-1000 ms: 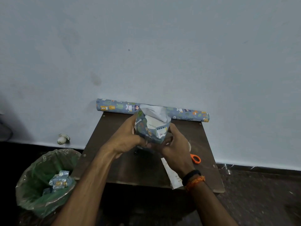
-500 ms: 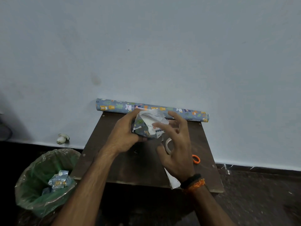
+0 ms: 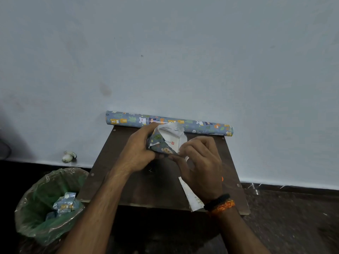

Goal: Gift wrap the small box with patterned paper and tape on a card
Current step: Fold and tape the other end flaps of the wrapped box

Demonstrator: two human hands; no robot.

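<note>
The small white box point(image 3: 171, 141), partly wrapped in blue animal-patterned paper point(image 3: 159, 143), is held above the back half of the small dark table point(image 3: 146, 187). My left hand point(image 3: 139, 149) grips its left side. My right hand point(image 3: 201, 162) has curled fingers pinching the paper's edge at the box's right end, where the white box face with a red logo still shows. A white card point(image 3: 191, 196) lies on the table under my right wrist. The tape roll is mostly hidden behind my right hand.
The roll of patterned paper point(image 3: 201, 126) lies along the table's back edge against the wall. An orange scissors handle point(image 3: 222, 179) peeks out right of my right hand. A bin with a green liner point(image 3: 36, 208) holding paper scraps stands on the floor at left.
The box was tipped from upright onto its side and lowered slightly. My right hand let go, spread open, then came back and closed on the paper at the box's right end.
</note>
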